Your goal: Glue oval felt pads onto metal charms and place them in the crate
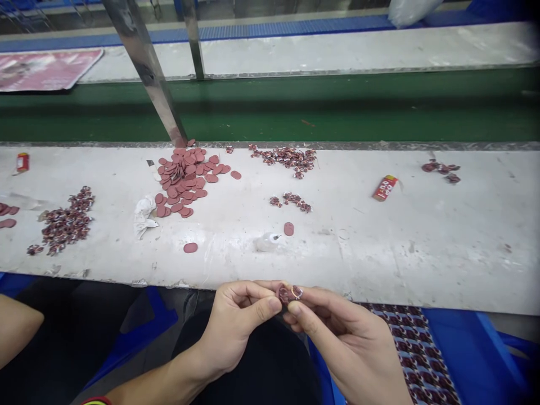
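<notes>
Between my two hands, just in front of the table's near edge, is a small dark red printed piece (284,295) with pale curved edging. My left hand (238,315) pinches its left side between thumb and fingertips. From the right, my right hand (337,326) pinches the same piece, so both thumbs are close together. Fingers hide much of it, and its exact kind is unclear. Beyond my hands, a small clear bottle with a dark tip (268,242) lies on the table near a single reddish oval disc (288,229).
On the white table (337,264) lie a pile of oval discs (185,174), several clusters of printed pieces (291,158), a crumpled white wad (144,216), a blade (153,170) and a red packet (385,188). A metal post (147,67) stands behind. Another person's arm (19,329) is at left.
</notes>
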Demonstrator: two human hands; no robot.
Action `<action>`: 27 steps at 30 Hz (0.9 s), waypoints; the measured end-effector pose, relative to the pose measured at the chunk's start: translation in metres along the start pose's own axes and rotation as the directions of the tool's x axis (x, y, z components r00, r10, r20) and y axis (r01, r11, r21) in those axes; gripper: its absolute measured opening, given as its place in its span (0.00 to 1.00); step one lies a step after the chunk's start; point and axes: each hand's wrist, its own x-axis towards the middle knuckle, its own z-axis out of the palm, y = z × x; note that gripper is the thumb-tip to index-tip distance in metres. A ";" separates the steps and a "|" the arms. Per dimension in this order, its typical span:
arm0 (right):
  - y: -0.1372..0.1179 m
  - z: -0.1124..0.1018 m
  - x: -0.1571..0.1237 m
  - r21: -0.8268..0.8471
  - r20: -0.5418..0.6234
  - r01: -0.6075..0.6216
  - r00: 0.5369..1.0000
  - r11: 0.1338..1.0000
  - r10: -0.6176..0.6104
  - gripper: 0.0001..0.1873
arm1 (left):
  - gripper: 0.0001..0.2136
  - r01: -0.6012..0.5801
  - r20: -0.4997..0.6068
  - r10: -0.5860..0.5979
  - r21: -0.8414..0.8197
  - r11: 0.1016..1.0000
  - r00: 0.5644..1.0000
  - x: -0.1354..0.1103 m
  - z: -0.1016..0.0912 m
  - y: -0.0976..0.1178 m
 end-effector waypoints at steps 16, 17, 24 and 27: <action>0.083 -0.097 -0.060 0.102 -0.594 -0.298 0.747 0.949 0.298 0.28 | 0.20 -0.606 0.628 0.003 0.753 -0.258 0.779 0.073 0.031 -0.025; 0.090 -0.106 -0.068 0.102 -0.618 -0.334 0.717 0.937 0.323 0.30 | 0.22 -0.553 0.593 -0.013 0.744 -0.375 0.805 0.082 0.037 -0.029; 0.155 -0.150 -0.141 0.007 -0.611 -0.547 0.660 0.837 0.436 0.36 | 0.22 -0.504 0.569 -0.024 0.707 -0.496 0.822 0.089 0.037 -0.042; 0.191 -0.153 -0.172 -0.015 -0.560 -0.621 0.655 0.784 0.508 0.28 | 0.18 -0.550 0.599 -0.042 0.701 -0.454 0.799 0.085 0.028 -0.035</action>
